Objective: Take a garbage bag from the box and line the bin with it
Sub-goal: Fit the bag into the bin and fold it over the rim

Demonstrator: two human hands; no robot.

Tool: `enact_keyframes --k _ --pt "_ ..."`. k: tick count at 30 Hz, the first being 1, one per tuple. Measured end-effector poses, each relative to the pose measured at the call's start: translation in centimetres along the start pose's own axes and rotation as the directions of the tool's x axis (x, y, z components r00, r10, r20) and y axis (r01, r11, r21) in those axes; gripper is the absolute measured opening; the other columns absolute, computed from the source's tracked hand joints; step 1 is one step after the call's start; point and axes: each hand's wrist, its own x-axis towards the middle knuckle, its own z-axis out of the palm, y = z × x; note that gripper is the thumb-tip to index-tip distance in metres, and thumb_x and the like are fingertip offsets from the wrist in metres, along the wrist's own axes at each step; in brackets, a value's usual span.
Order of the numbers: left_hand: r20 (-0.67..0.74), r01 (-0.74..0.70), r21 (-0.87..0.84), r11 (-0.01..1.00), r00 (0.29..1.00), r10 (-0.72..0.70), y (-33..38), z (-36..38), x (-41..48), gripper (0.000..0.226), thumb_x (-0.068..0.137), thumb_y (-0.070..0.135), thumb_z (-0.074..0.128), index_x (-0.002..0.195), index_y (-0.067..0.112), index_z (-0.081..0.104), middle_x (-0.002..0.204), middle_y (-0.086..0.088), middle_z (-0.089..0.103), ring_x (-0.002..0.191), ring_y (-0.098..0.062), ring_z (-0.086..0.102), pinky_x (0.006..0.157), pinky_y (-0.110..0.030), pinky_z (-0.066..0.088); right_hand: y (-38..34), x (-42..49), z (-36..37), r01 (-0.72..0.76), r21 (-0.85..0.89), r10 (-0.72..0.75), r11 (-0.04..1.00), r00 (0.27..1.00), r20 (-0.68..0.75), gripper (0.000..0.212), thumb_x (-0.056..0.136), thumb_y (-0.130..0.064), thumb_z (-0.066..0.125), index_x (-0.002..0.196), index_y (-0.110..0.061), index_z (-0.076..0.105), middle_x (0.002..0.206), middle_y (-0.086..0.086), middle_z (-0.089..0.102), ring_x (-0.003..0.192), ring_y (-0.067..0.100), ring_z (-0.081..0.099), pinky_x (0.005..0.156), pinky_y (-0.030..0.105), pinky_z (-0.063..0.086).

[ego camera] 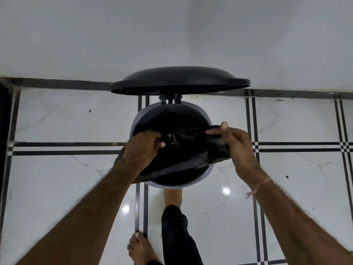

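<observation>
**Bag stretched over the open bin**

You are looking down at one round grey bin [170, 185] standing on the tiled floor [66, 115], its back edge close to the white wall [172, 35] at 12 o'clock. Its one dark lid [180, 79] is swung up and back on the hinge, leaning toward the wall, so the mouth is open to you. From 3 o'clock round to 9 o'clock the floor about the bin is bare tile with black grid lines, giving open room on both sides; only the wall side is tight.

One black garbage bag [183, 150] lies across the bin's mouth, crumpled and slack, spanning from the 9 o'clock rim to past the 3 o'clock rim. Your left hand [142, 148] is curled closed at the 9 o'clock side, fingers bunched into the plastic. Your right hand [234, 144] pinches the bag's edge between thumb and forefinger at 3 o'clock, the other fingers folded loosely, just outside the rim. A thin thread band [259, 185] circles your right wrist.

One bare foot [172, 197] sits at the bin's base at 6 o'clock, below a dark trouser leg [176, 236]; the other bare foot [141, 247] stands flat further back toward you.

No box is in view, and no brand, label or writing can be read on bin, lid or bag.
</observation>
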Motion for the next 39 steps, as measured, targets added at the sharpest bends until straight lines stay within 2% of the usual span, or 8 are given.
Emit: enact_keyframes --k 3,6,9,13,18,24,33,39 --pt "-0.201 0.065 -0.385 0.920 0.968 -0.152 -0.3 0.6 -1.7 0.011 0.105 0.025 0.059 0.100 0.016 0.061 0.088 0.006 0.069 0.087 -0.026 0.066 0.068 -0.024 0.042 0.1 0.6 -0.6 0.059 -0.173 -0.064 0.983 0.998 -0.027 0.041 0.105 -0.048 0.054 0.112 -0.017 0.080 0.110 0.001 0.081 0.112 0.020 0.074 0.103 0.048 0.057" --pt "0.077 0.185 -0.783 0.594 0.976 -0.203 -0.5 0.7 -2.7 0.012 0.102 0.020 0.066 0.105 0.009 0.064 0.092 -0.002 0.074 0.090 -0.020 0.071 0.081 -0.031 0.055 -0.4 1.8 -0.1 0.101 -0.271 -0.112 0.957 0.993 -0.024 0.049 0.097 -0.064 0.053 0.114 -0.025 0.076 0.111 -0.006 0.076 0.112 0.015 0.070 0.104 0.049 0.054" --pt "0.295 0.300 -0.896 0.327 0.953 -0.069 -1.1 0.3 -2.9 0.035 0.091 0.025 0.079 0.121 0.008 0.071 0.118 -0.008 0.079 0.110 -0.024 0.076 0.097 -0.036 0.058 -1.0 3.4 0.4 0.046 -0.269 -0.047 0.962 0.999 0.002 0.060 0.090 -0.075 0.050 0.115 -0.027 0.077 0.113 -0.007 0.077 0.114 0.016 0.070 0.107 0.050 0.052" --pt "0.216 0.233 -0.960 0.154 0.969 -0.116 -2.4 -1.2 -2.3 0.039 0.085 0.037 0.080 0.109 0.006 0.076 0.105 -0.007 0.081 0.096 -0.019 0.078 0.080 -0.024 0.063 -1.4 5.3 0.2 -0.033 -0.135 0.040 0.990 0.998 0.050 0.060 0.094 -0.071 0.050 0.102 -0.021 0.082 0.106 0.005 0.082 0.107 0.031 0.074 0.107 0.055 0.052" --pt "0.034 0.093 -0.976 0.195 0.957 -0.287 -3.4 -2.4 -0.8 0.004 0.096 0.011 0.071 0.095 0.007 0.071 0.080 0.002 0.077 0.074 -0.010 0.074 0.073 -0.022 0.062 -0.9 6.1 0.2 -0.104 -0.079 0.111 0.991 0.989 0.097 0.058 0.102 -0.063 0.047 0.109 -0.018 0.083 0.107 0.006 0.082 0.106 0.025 0.077 0.108 0.047 0.054" --pt "-0.185 0.000 -0.939 0.343 0.842 -0.507 -3.0 -2.6 2.9 0.016 0.091 0.007 0.079 0.083 0.016 0.068 0.075 -0.002 0.070 0.057 -0.006 0.064 0.066 -0.024 0.056 -0.4 8.5 2.1 -0.096 -0.102 0.103 0.990 0.992 0.068 0.063 0.103 -0.063 0.038 0.125 -0.017 0.075 0.134 0.011 0.068 0.125 0.027 0.066 0.115 0.046 0.047" --pt "0.078 0.285 -0.922 0.261 0.799 -0.596 -4.2 -2.4 8.1 0.021 0.082 0.022 0.089 0.075 0.016 0.070 0.069 -0.001 0.072 0.048 -0.007 0.067 0.058 -0.023 0.064 1.2 12.2 2.4 -0.243 -0.212 0.261 0.947 0.964 0.060 0.071 0.100 -0.075 0.024 0.067 -0.048 0.081 0.071 -0.022 0.078 0.077 0.001 0.076 0.073 0.016 0.050" --pt "0.347 0.503 -0.841 0.199 0.784 -0.514 -6.9 -2.0 6.2 0.010 0.096 0.022 0.074 0.096 0.013 0.071 0.080 -0.007 0.071 0.051 -0.015 0.068 0.048 -0.027 0.060 1.9 9.9 0.2 -0.337 -0.202 0.349 0.920 0.937 0.025 0.073 0.101 -0.071 0.028 0.090 -0.023 0.081 0.101 0.005 0.078 0.098 0.022 0.071 0.087 0.034 0.055"
